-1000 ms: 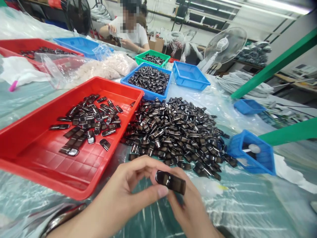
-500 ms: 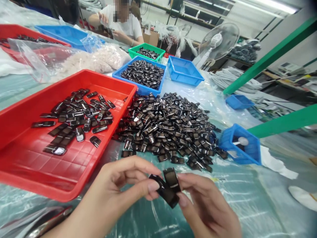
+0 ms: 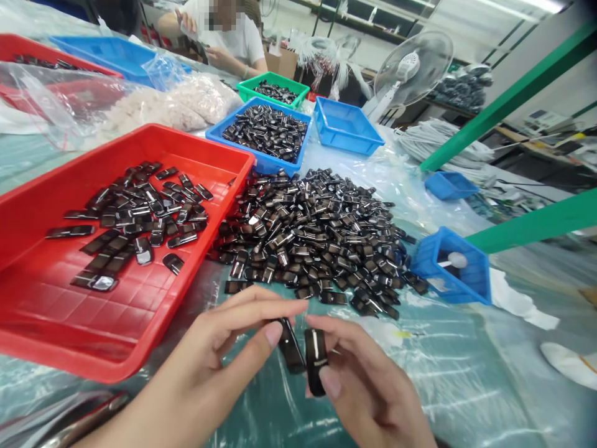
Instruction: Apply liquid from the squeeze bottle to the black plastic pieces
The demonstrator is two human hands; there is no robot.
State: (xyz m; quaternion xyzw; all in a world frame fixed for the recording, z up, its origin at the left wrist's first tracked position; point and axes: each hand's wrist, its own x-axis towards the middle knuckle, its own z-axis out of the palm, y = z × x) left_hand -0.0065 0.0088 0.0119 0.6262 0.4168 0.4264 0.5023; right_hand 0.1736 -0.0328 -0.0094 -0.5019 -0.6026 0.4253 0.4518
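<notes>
My left hand [image 3: 228,348] pinches a small glossy black plastic piece [image 3: 291,348] between thumb and fingers, its index finger stretched over the top. In my right hand [image 3: 368,379] a second glossy black piece [image 3: 316,361], with a rounded end and a bright reflection line, is held upright between thumb and fingertips. The two pieces are side by side, very close; whether they touch I cannot tell. Just beyond the hands lies a large heap of similar black pieces [image 3: 321,236]. On the left, a red tray [image 3: 130,336] holds more of them, loosely scattered.
Behind the heap stand a blue bin [image 3: 254,155] and a green bin [image 3: 298,99], both filled with black pieces, and another blue bin [image 3: 349,127]. A small blue basket [image 3: 452,267] stands at right near green posts [image 3: 536,221]. Across the table sits a person [image 3: 228,37].
The two pieces were crossed over each other before; now they are side by side and turned more upright. My left index finger has stretched out. The view has shifted slightly.
</notes>
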